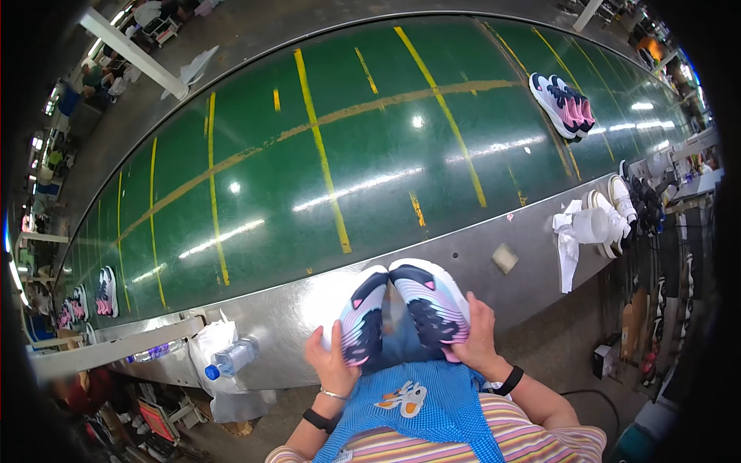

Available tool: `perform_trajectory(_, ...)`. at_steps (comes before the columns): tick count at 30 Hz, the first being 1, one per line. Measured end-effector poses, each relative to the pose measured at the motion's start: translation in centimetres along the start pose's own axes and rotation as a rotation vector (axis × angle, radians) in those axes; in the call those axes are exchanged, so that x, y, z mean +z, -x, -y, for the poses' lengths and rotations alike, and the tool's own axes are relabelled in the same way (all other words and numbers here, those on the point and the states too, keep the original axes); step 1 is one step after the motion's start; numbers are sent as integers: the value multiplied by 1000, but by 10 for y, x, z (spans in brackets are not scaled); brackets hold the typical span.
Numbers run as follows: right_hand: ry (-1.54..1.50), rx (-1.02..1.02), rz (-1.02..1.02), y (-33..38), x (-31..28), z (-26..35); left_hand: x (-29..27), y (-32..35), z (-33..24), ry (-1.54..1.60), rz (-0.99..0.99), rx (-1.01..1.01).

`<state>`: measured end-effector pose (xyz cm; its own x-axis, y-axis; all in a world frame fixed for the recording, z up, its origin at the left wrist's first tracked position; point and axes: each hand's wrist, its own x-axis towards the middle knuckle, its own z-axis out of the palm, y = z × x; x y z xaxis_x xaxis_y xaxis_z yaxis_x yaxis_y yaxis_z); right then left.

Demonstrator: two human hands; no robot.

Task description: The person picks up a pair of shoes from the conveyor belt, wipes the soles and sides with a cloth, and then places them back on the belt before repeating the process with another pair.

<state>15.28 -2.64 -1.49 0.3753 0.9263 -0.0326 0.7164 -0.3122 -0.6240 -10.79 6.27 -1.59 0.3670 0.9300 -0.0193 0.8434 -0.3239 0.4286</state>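
Note:
A sneaker in white, navy and pink (364, 312) is gripped at its heel end by my left hand (332, 363), the thumb along its side. My right hand (477, 339) is closed round the heel of a matching sneaker (434, 309). Both shoes are held side by side in front of my blue apron (409, 401), toes pointing away from me and nearly touching, over the metal ledge (301, 309). Black laces show on their uppers. The undersides of the shoes are hidden.
Beyond the ledge runs a green conveyor belt (262, 185) with yellow lines. Another pair of sneakers (562, 106) sits far right, more (106, 293) far left. A water bottle (231, 357) stands left; a pale block (505, 258) and white shoes (610, 216) are at right.

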Motion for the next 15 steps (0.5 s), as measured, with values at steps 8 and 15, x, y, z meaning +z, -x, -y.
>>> perform_trajectory(8, -194, 121, 252, -5, 5, -21, -6, -16, -22, 98, 300, 107)
perform_trajectory(15, -324, 150, 181, 5, -9, -20, -15, -74, -38, 573, 176, 24)
